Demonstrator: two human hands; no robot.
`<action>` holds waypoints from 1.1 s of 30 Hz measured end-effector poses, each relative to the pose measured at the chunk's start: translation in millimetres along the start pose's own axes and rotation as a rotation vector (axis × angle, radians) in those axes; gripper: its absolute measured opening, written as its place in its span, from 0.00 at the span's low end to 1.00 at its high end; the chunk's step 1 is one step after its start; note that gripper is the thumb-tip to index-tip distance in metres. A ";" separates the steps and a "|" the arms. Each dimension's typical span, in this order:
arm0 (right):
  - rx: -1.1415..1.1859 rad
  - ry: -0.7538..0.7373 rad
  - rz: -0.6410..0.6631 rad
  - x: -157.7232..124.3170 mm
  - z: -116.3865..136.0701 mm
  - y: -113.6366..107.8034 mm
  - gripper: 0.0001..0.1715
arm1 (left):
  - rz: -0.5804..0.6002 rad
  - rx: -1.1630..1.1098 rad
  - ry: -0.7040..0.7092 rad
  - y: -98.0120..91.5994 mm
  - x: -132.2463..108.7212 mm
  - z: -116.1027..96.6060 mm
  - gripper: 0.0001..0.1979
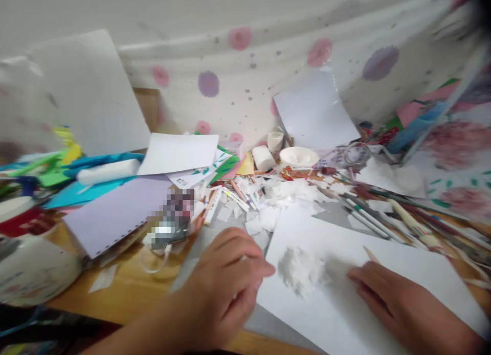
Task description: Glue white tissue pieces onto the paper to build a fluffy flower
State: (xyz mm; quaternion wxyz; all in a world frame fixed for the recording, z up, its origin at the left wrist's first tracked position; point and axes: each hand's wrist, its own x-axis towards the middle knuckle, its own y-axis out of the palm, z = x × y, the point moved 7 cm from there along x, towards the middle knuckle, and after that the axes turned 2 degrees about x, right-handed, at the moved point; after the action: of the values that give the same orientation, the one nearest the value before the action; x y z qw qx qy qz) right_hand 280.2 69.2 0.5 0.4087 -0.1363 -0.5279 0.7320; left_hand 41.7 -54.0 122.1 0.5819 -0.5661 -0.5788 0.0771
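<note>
A white sheet of paper [383,263] lies on the desk in front of me, with a small mound of torn white tissue [303,270] on it. My left hand [226,288] hovers at the sheet's left edge, fingers curled and pinched together close to the tissue; what they hold, if anything, is blurred. My right hand [399,306] rests on the sheet to the right of the mound, fingers closed around a thin wooden stick [371,254] whose tip pokes up above the hand.
Torn white paper scraps [287,196], coloured pencils [383,212] and pens litter the desk. A white bowl [299,157] stands at the back, a lilac notebook [115,212] and coloured sheets at left, a round white container [34,268] at far left, floral cloth behind.
</note>
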 end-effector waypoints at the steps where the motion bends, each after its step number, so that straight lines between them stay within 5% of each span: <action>1: -0.004 -0.003 0.113 1.5 8.9 0.8 0.13 | 0.039 -0.008 0.005 5.3 13.3 -0.9 0.15; 7: -0.048 0.077 0.148 11.6 21.0 -39.2 0.16 | 0.060 0.024 -0.129 39.7 70.6 31.8 0.13; 12: -0.136 0.211 0.131 5.5 -17.1 -67.5 0.14 | 0.118 0.029 -0.155 85.1 60.7 69.4 0.12; 19: -0.170 0.257 0.295 -0.4 -19.1 -43.3 0.25 | 0.216 0.112 -0.068 100.2 41.8 80.2 0.13; 24: -0.123 0.249 0.288 2.4 -14.0 -30.4 0.30 | 0.265 0.172 -0.043 107.6 41.8 79.6 0.13; 33: 0.428 0.302 0.097 13.4 -21.2 -42.6 0.17 | 0.421 0.149 -0.417 137.4 61.5 103.5 0.13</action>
State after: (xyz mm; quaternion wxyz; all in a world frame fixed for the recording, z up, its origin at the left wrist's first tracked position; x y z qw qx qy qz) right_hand 304.5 97.8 32.6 0.4669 -0.1795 -0.2870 0.8170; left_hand 60.2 98.5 23.2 0.4617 -0.6014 -0.5483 0.3528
